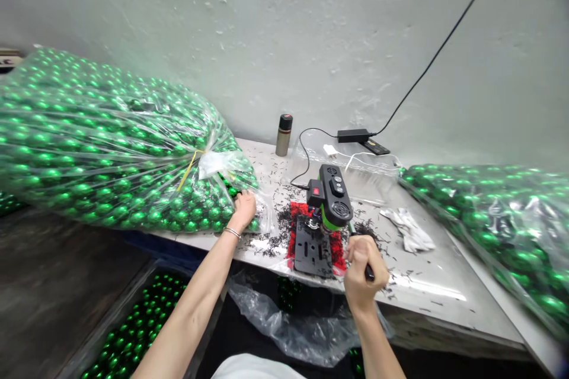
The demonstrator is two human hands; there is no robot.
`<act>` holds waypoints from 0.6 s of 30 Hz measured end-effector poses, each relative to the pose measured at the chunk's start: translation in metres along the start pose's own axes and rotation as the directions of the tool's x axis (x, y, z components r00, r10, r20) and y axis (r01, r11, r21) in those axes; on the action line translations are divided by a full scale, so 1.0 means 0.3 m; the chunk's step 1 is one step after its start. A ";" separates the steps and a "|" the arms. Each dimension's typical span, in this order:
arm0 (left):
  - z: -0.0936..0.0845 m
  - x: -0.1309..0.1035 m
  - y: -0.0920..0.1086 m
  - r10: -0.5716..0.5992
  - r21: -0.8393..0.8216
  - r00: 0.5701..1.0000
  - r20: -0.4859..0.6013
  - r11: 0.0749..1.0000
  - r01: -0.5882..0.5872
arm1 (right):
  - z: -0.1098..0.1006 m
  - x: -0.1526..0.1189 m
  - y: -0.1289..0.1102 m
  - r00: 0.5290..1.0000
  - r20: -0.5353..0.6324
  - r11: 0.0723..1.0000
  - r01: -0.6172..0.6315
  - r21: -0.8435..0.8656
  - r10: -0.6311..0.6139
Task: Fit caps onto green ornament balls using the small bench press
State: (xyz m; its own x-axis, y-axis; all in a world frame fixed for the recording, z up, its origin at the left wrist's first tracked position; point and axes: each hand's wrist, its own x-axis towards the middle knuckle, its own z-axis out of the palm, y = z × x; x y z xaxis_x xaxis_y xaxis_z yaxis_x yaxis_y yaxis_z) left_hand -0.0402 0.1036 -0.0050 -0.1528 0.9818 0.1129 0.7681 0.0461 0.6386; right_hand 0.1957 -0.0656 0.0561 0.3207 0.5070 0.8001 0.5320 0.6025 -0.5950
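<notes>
My left hand (245, 208) reaches into the opening of a big clear plastic bag (106, 148) full of shiny green balls. Its fingertips are partly hidden at the bag's mouth, so I cannot tell whether they grip a ball. My right hand (365, 266) is wrapped round the black lever handle (369, 273) of a small bench drill press (334, 198). The press has a black and green motor head and stands over a slotted black base plate (313, 249). A red mat (338, 251) shows under the base.
Black shavings (267, 244) litter the white table. Behind the press are a bottle (284, 135), a power adapter (352, 135) and a clear tray (306, 157). White gloves (409, 230) lie right, beside another bag of green balls (498, 237). An open container of balls (133, 323) stands below left.
</notes>
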 end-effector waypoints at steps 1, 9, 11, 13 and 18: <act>-0.009 -0.003 0.002 -0.003 -0.056 1.000 0.002 0.998 0.003 | 0.000 0.000 -0.001 1.000 0.001 1.000 -0.002 0.003 0.002; -0.077 -0.084 0.067 -0.206 -0.867 0.940 0.273 0.371 0.333 | 0.000 -0.003 -0.010 0.999 0.005 0.999 -0.032 -0.019 0.032; -0.086 -0.139 0.090 -0.197 -0.896 0.883 0.425 0.047 0.442 | 0.000 -0.003 -0.010 1.000 0.005 0.999 -0.028 -0.018 0.028; -0.086 -0.202 0.114 -0.174 -0.849 0.832 0.527 -0.055 0.526 | 0.000 -0.004 -0.008 1.000 0.002 1.000 -0.020 -0.015 0.020; -0.039 -0.352 0.170 -0.109 -0.668 0.660 0.743 -0.158 0.727 | -0.001 -0.007 -0.008 1.000 0.008 1.000 -0.024 -0.007 0.024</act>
State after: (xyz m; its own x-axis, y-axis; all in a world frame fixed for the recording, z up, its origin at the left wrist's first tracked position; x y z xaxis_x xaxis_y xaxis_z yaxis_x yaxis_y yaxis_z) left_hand 0.0077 0.0002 0.0245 0.2780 0.7800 -0.5607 -0.6481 0.5831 0.4899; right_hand 0.1942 -0.0682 0.0559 0.3268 0.5264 0.7849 0.5299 0.5857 -0.6134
